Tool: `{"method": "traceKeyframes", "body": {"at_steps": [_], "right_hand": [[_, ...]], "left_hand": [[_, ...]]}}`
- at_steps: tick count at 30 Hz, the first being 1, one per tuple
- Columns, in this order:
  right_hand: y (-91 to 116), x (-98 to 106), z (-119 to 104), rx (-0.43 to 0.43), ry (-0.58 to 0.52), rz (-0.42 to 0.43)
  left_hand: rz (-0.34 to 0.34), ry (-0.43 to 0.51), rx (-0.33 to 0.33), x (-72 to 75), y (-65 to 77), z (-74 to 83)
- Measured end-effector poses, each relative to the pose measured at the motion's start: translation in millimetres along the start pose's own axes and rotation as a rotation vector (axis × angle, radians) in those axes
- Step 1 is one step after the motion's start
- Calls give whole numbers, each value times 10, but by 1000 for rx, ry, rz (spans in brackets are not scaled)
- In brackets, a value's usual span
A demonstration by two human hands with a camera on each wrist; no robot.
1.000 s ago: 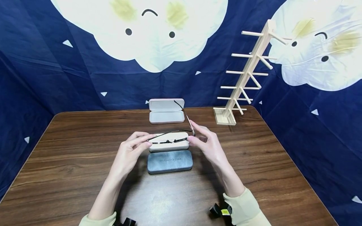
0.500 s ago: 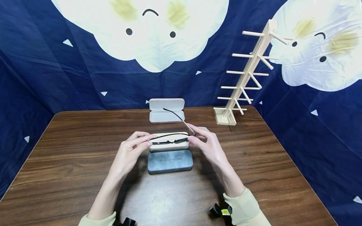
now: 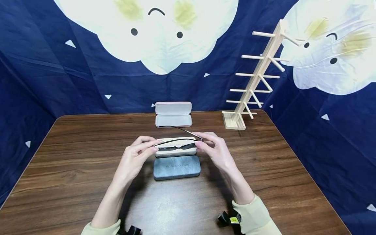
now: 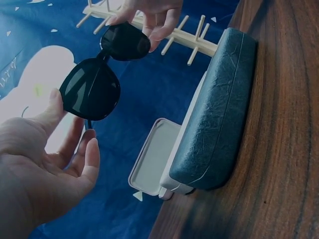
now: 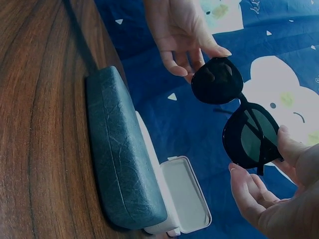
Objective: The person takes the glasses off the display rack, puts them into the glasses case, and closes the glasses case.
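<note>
Black sunglasses (image 3: pixel 188 146) are held up in front of me, above the white glasses case (image 3: pixel 176 153). The left hand (image 3: pixel 136 158) pinches their left end between thumb and fingers. At the right end, the right hand (image 3: pixel 215 151) grips the frame, its forefinger lying along the right temple arm. That arm slants inward to the left, while the other arm lies folded across behind the lenses. In both wrist views the dark lenses (image 4: pixel 92 89) (image 5: pixel 217 79) face the camera. Nearest me on the table lies a closed blue glasses case (image 3: pixel 177 168).
Farther back, a pale pink glasses case (image 3: pixel 173 120) lies opened out flat. A wooden peg stand (image 3: pixel 255 78) rises at the back right of the wooden table (image 3: pixel 88 169). Blue cloth (image 3: pixel 88 88) with white clouds hangs behind.
The right temple arm of the sunglasses has swung inward, from pointing away over the pink case to lying more across to the left. Both hands stay in nearly the same place.
</note>
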State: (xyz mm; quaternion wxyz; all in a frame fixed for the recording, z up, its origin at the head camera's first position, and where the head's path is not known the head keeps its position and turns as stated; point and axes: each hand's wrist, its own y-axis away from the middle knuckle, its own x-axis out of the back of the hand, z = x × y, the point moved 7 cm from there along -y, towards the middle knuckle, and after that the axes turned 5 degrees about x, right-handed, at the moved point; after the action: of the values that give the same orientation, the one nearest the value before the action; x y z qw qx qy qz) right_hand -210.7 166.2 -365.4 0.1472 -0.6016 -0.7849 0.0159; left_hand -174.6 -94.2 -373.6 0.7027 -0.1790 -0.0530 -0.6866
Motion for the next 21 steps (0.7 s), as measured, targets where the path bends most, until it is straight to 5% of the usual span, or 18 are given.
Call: {"method": "traceKeyframes", "body": {"at_steps": [21], "right_hand": [[9,-8,-28,3,20,-28]], "left_hand": [[34,140,43,22,7,-39]]}}
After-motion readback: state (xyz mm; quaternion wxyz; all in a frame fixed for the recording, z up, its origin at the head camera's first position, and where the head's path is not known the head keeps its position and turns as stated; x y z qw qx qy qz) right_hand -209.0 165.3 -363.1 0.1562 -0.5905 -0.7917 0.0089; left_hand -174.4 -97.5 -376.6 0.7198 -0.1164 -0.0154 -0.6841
